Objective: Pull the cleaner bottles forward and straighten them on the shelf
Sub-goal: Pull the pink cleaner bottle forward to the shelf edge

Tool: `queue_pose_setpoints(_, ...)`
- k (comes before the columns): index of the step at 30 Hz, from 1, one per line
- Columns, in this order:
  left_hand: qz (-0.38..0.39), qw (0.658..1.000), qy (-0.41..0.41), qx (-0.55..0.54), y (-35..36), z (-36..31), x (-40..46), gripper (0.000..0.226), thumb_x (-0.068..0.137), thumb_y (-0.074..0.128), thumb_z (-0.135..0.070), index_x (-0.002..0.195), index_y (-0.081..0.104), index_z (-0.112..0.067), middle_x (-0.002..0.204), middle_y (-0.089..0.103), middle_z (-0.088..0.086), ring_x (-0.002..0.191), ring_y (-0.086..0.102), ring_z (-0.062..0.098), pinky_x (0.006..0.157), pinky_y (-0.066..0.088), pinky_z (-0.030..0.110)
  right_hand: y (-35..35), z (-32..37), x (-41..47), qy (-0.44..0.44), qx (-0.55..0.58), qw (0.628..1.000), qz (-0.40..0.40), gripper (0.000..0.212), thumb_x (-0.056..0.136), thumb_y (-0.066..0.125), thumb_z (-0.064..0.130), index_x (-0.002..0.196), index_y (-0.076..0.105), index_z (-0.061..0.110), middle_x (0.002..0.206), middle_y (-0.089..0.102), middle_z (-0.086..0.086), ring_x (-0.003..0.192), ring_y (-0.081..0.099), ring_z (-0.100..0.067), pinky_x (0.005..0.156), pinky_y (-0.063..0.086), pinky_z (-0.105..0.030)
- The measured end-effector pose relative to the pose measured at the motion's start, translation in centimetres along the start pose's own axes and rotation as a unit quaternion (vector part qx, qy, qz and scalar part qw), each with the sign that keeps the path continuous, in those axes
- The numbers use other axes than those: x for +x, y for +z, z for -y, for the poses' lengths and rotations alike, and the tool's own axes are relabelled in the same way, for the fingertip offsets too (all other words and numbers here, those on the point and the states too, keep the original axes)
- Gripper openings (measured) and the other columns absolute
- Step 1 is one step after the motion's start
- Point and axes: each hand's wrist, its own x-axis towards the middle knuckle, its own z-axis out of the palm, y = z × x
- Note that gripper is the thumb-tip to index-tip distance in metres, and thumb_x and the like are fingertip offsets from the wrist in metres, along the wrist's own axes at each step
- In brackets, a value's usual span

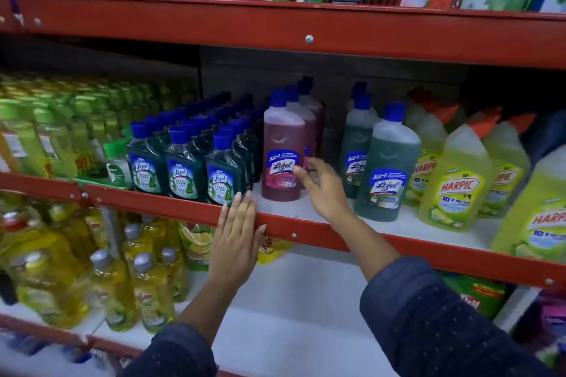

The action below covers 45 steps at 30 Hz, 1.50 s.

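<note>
The red-edged shelf [337, 237] runs across the view, its white board carrying rows of cleaner. At its right stand yellow-green Harpic bottles [453, 184]; beside them a short row of green Lizol bottles [387, 168]. At the left sit packed rows of small dark green Lizol bottles [183, 162]. Between these, a file of pink Lizol bottles [283, 147] stands upright, the front one near the shelf's front edge. The right hand [321, 190], fingers spread, reaches in with its thumb touching that front bottle's label. The left hand [237, 236] lies flat, fingers together, pressed against the shelf's red lip.
</note>
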Motion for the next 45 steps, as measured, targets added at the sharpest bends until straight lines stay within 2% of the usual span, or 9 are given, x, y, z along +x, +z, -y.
queue_pose_setpoints(4,-0.018,1.000,0.011,0.004,0.9,0.2,-0.3,0.052,0.100,0.033,-0.035,0.139,0.041,-0.002,0.147,0.042,0.014,0.144,0.025,0.025,0.120,0.017,0.043,0.6,-0.2,1.7,0.082,0.169,0.982,0.020,0.044,0.092,0.060,0.029,0.129,0.052,0.005,0.115,0.058,-0.008,0.102,0.058,-0.020,0.067,0.046,-0.015)
queue_pose_setpoints(7,-0.036,0.999,0.022,0.016,1.7,0.8,-0.1,0.049,0.101,0.031,-0.035,0.138,0.040,-0.003,0.142,0.047,0.016,0.142,0.026,0.026,0.121,0.013,0.041,1.1,-0.8,2.5,0.092,0.250,0.962,0.058,0.039,0.091,0.062,0.023,0.125,0.055,0.005,0.111,0.063,-0.008,0.089,0.063,-0.012,0.056,0.048,-0.007)
queue_pose_setpoints(15,-0.089,0.995,0.024,0.041,3.4,1.1,0.0,0.046,0.101,0.026,-0.034,0.133,0.041,-0.005,0.139,0.041,0.011,0.145,0.020,0.022,0.121,0.010,0.040,1.5,-2.4,3.8,0.095,0.257,0.958,0.086,0.060,0.072,0.075,0.039,0.123,0.059,0.012,0.116,0.068,-0.008,0.102,0.066,-0.019,0.064,0.053,-0.012)
queue_pose_setpoints(20,-0.102,0.994,0.019,0.042,3.4,1.1,0.1,0.045,0.101,0.025,-0.033,0.132,0.041,-0.005,0.138,0.040,0.011,0.148,0.011,0.017,0.121,0.011,0.039,1.3,-2.6,3.7,0.093,0.253,0.956,0.111,0.047,0.081,0.072,0.033,0.123,0.060,0.014,0.113,0.069,-0.005,0.096,0.067,-0.014,0.063,0.052,-0.011)
queue_pose_setpoints(24,-0.101,0.994,0.017,0.043,3.5,1.1,0.1,0.045,0.101,0.025,-0.034,0.132,0.040,-0.005,0.138,0.040,0.011,0.148,0.010,0.017,0.121,0.009,0.038,1.1,-2.1,3.2,0.096,0.259,0.954,0.120,0.049,0.080,0.072,0.033,0.124,0.059,0.015,0.117,0.070,-0.006,0.104,0.068,-0.019,0.073,0.056,-0.018)
queue_pose_setpoints(27,-0.099,0.994,0.016,0.044,3.5,1.1,0.1,0.045,0.100,0.025,-0.034,0.132,0.040,-0.005,0.138,0.040,0.011,0.146,0.015,0.019,0.121,0.009,0.038,1.0,-1.8,2.5,0.101,0.262,0.952,0.125,0.050,0.080,0.073,0.032,0.125,0.059,0.015,0.117,0.070,-0.005,0.105,0.068,-0.019,0.079,0.057,-0.023)
queue_pose_setpoints(31,-0.096,0.994,0.015,0.047,3.4,1.0,0.1,0.045,0.100,0.025,-0.033,0.131,0.040,-0.004,0.137,0.040,0.012,0.139,0.023,0.025,0.121,0.009,0.037,0.8,-1.1,1.1,0.099,0.265,0.951,0.123,0.044,0.082,0.072,0.026,0.122,0.060,0.013,0.114,0.071,-0.006,0.100,0.069,-0.017,0.073,0.058,-0.018)
queue_pose_setpoints(41,-0.086,0.996,-0.002,0.038,3.4,1.0,0.0,0.046,0.100,0.025,-0.035,0.133,0.039,-0.006,0.139,0.039,0.010,0.148,0.008,0.015,0.121,0.009,0.036,0.6,-0.4,-1.4,0.086,0.239,0.961,0.107,0.045,0.083,0.071,0.030,0.124,0.059,0.014,0.114,0.071,-0.004,0.101,0.069,-0.016,0.080,0.059,-0.026)
queue_pose_setpoints(45,-0.083,0.996,-0.002,0.037,3.4,0.9,0.0,0.046,0.101,0.025,-0.035,0.134,0.038,-0.006,0.139,0.039,0.011,0.147,0.014,0.017,0.121,0.010,0.037,0.4,-0.3,-2.9,0.017,0.095,0.992,0.086,0.052,0.087,0.060,0.045,0.131,0.053,0.018,0.125,0.067,-0.004,0.110,0.065,-0.016,0.091,0.057,-0.039)
